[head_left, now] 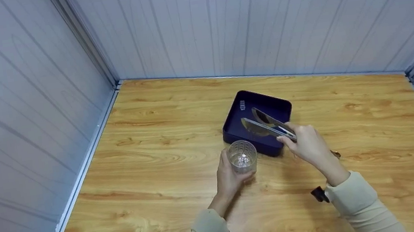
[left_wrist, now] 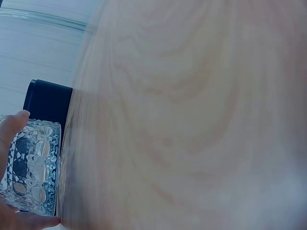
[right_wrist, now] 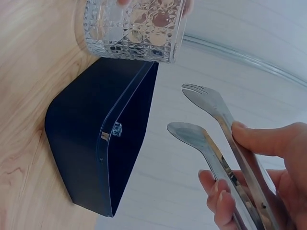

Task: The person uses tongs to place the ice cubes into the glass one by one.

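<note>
The tongs (right_wrist: pixel 245 165) look glossy metal, the tumbler (head_left: pixel 242 156) bumpy glass, the tray (right_wrist: pixel 81 139) smooth and matt.

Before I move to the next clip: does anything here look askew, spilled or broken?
Nothing looks spilled or broken. The one oddity: the dark blue tray sits at an angle, not square to the table. The glass in the left hand and the tongs in the right hand look intact where visible.
</note>
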Demonstrator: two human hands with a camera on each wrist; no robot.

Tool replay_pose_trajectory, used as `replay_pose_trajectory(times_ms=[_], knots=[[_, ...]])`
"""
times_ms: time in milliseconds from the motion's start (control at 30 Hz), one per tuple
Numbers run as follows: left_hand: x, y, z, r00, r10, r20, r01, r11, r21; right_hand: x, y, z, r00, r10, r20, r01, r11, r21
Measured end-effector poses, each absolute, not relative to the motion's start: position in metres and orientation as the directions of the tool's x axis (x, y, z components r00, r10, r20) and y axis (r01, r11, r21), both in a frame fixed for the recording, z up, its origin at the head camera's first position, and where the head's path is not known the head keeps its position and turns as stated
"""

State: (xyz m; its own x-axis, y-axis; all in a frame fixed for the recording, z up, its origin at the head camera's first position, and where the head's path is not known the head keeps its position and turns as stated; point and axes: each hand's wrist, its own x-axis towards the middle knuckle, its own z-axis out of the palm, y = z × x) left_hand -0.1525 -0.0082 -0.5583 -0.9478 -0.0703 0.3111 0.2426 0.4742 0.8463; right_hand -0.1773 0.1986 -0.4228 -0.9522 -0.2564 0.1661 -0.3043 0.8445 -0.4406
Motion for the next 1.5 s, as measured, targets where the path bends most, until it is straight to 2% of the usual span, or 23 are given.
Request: replay_pose_trajectory(times_ms=[467,1200,1500], knots=[[-0.152,-0.008,-0.558,-0.952,-0.075,0.296,0.229,0.465,0.855,-0.2,0.191,-0.428,-0.973,-0.206,0.102,-0.229,0.889,-0.397],[-0.153,-0.009,-0.556,-0.947,-0.068,0.313,0.246,0.468,0.849,-0.238,0.178,-0.443,-0.977,-0.181,0.111,-0.206,0.932,-0.299],[-0.151,-0.009,-0.556,-0.948,-0.065,0.31,0.246,0.464,0.851,-0.252,0.171,-0.446,-0.985,-0.16,0.066,-0.171,0.952,-0.254]])
